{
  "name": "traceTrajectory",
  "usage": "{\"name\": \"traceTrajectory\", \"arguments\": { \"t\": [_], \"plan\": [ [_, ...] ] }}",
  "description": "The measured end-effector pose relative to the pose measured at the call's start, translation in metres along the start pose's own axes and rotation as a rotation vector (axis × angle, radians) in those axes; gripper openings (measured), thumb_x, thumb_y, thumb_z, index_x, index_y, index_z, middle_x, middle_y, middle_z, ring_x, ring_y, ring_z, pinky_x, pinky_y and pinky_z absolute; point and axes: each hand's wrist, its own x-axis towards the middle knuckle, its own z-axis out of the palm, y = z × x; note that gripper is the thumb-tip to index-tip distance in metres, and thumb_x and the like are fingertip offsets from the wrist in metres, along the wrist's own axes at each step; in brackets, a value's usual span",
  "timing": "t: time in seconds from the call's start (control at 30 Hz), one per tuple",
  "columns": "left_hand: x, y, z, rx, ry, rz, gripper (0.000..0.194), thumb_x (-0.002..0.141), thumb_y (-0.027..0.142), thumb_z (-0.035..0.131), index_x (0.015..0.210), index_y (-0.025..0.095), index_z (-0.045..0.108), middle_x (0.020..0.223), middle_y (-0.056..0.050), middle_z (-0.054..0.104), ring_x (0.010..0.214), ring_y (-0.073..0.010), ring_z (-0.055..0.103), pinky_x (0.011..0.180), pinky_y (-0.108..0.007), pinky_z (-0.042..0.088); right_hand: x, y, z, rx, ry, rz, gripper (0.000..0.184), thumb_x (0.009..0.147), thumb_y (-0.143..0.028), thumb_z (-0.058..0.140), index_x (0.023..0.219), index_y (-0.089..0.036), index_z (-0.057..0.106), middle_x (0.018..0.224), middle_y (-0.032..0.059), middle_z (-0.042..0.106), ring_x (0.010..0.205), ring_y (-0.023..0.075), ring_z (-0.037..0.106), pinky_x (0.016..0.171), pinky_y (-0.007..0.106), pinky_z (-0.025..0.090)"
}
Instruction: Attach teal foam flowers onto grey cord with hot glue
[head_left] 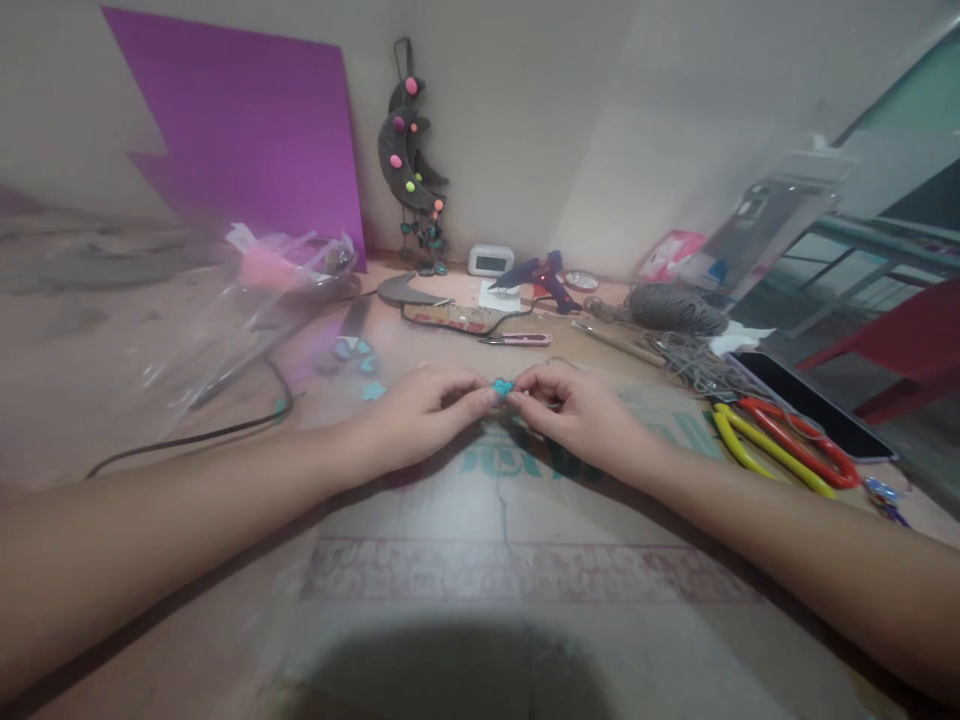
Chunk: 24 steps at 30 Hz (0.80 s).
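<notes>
Centre of frame: left hand and right hand each pinch opposite edges of a small teal piece, thumbs nearly closed against forefingers. Light, even pressure at its rim should keep it steady.

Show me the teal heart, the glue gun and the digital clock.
Teal heart [503, 386], head view: its visible middle.
Glue gun [548, 272], head view: its purple body.
Digital clock [491, 263], head view: its display.
</notes>
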Motion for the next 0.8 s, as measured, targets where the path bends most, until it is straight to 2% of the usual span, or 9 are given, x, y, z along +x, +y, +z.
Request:
{"name": "traceTrajectory", "arguments": {
  "t": [0.17, 0.57, 0.8],
  "plan": [
    [-0.0009, 0.0021, 0.0007, 0.063, 0.027, -0.031, 0.035, 0.096, 0.039, 0.045, 0.080, 0.015, 0.064, 0.077, -0.002, 0.065, 0.073, -0.0165, 0.058, 0.066, -0.028, 0.038, -0.0040, -0.0074, 0.0023, -0.063, 0.026, -0.006, 0.019, 0.088, -0.033, 0.057, 0.078, -0.017, 0.063, 0.052, -0.0043, 0.053, 0.048, 0.0093, 0.046, 0.051, 0.023, 0.033],
    [0.0010, 0.0009, 0.0010, 0.164, 0.065, 0.039, 0.029, 0.094, 0.030, 0.046, 0.073, 0.016, 0.062, 0.070, -0.001, 0.061, 0.069, -0.0160, 0.055, 0.067, -0.029, 0.037, -0.0044, -0.0060, 0.0040, -0.109, 0.011, -0.015, 0.019, 0.088, -0.032, 0.056, 0.079, -0.018, 0.064, 0.052, -0.0045, 0.053, 0.049, 0.0089, 0.046, 0.052, 0.022, 0.032],
    [0.0005, 0.0009, 0.0004, 0.133, 0.071, 0.055, 0.028, 0.093, 0.031, 0.048, 0.075, 0.016, 0.063, 0.073, -0.002, 0.064, 0.071, -0.0170, 0.057, 0.070, -0.031, 0.040, -0.0044, -0.0065, 0.0034, -0.093, 0.005, 0.002, 0.019, 0.088, -0.033, 0.056, 0.080, -0.018, 0.063, 0.052, -0.0044, 0.054, 0.048, 0.0091, 0.047, 0.051, 0.022, 0.032]
  ]
}}
